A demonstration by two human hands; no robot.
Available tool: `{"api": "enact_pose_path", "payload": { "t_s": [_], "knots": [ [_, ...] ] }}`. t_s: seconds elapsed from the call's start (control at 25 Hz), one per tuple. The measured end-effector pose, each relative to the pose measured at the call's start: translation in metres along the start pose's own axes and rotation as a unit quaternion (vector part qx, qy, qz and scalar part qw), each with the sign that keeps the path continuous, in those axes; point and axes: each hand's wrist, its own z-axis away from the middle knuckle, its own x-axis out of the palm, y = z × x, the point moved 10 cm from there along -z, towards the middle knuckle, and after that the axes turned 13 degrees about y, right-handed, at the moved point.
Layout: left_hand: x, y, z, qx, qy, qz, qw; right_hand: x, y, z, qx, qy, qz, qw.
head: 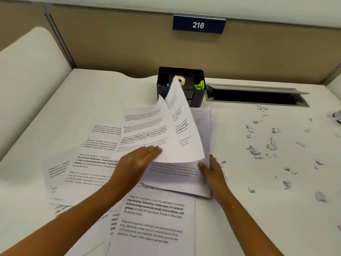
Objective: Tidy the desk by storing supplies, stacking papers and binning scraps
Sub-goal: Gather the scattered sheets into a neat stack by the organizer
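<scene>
Several printed sheets [96, 163] lie fanned across the white desk [239, 209]. My left hand [136, 163] lies flat, fingers together, on a curled sheet [162, 137] whose far corner stands up in front of the black organiser [181, 85]. My right hand [212, 170] grips the right edge of a small stack of sheets [177, 182] beneath, thumb on top. Torn paper scraps [271, 145] are scattered over the desk's right side. A tape roll [181, 80] and a green clip [200, 85] sit in the organiser.
An open cable slot [254, 97] with a raised lid runs along the back right of the desk. A tan partition [129, 43] bearing a "216" sign [199, 24] closes the far side. Something dark and white [337, 116] pokes in at the right edge.
</scene>
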Motion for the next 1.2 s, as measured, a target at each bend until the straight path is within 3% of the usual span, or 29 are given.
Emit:
{"api": "enact_pose_path", "payload": {
  "t_s": [0.28, 0.4, 0.48, 0.56, 0.64, 0.72, 0.8, 0.88, 0.92, 0.96, 1.08, 1.2],
  "knots": [
    [0.001, 0.046, 0.034, 0.028, -0.011, 0.053, 0.998, -0.002, -0.005, 0.020, 0.076, -0.049, -0.114, 0.989],
    [-0.004, 0.065, 0.047, 0.031, -0.034, 0.097, 0.994, -0.006, -0.014, 0.043, 0.047, -0.091, -0.110, 0.989],
    [-0.018, 0.067, 0.045, -0.013, -0.038, 0.132, 0.990, -0.011, -0.017, 0.051, 0.033, -0.104, -0.098, 0.989],
    [-0.035, 0.046, 0.036, -0.128, 0.007, 0.171, 0.977, -0.018, -0.025, 0.058, 0.015, -0.111, -0.099, 0.989],
    [-0.047, 0.008, 0.036, -0.274, 0.075, 0.160, 0.945, -0.024, -0.028, 0.063, 0.012, -0.113, -0.110, 0.987],
    [-0.046, -0.030, 0.048, -0.435, 0.089, 0.152, 0.883, -0.027, -0.030, 0.071, 0.022, -0.124, -0.127, 0.984],
    [-0.023, -0.047, 0.068, -0.578, 0.025, 0.249, 0.777, -0.029, -0.034, 0.078, 0.015, -0.138, -0.119, 0.983],
    [0.000, -0.035, 0.076, -0.639, -0.026, 0.414, 0.648, -0.027, -0.042, 0.086, -0.005, -0.157, -0.092, 0.983],
    [0.008, -0.025, 0.076, -0.639, -0.045, 0.468, 0.609, -0.025, -0.045, 0.089, -0.007, -0.160, -0.082, 0.984],
    [0.013, -0.016, 0.075, -0.627, -0.058, 0.496, 0.598, -0.024, -0.046, 0.089, -0.009, -0.156, -0.069, 0.985],
    [0.024, -0.014, 0.079, -0.614, -0.032, 0.486, 0.621, -0.029, -0.035, 0.079, 0.055, -0.103, -0.061, 0.991],
    [0.026, -0.010, 0.083, -0.600, -0.008, 0.479, 0.640, -0.029, -0.024, 0.074, 0.110, -0.105, -0.099, 0.983]
  ]
}}
